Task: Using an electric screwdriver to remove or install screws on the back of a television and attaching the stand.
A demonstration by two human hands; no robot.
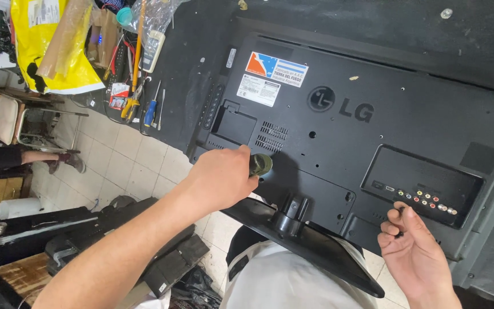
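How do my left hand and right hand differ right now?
The left hand grips a dark green tool handle against the television back; the right hand pinches something small beside the connector panel. The left reaches further up; the right stays at the lower edge. Both are bare.

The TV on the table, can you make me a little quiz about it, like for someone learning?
1. True or false: the television lies with its back cover facing up.
2. Which hand grips the dark green tool handle: A left hand, B right hand?
3. What stands just left of the row of coloured sockets?

Key: 1 true. 2 A. 3 The black stand neck.
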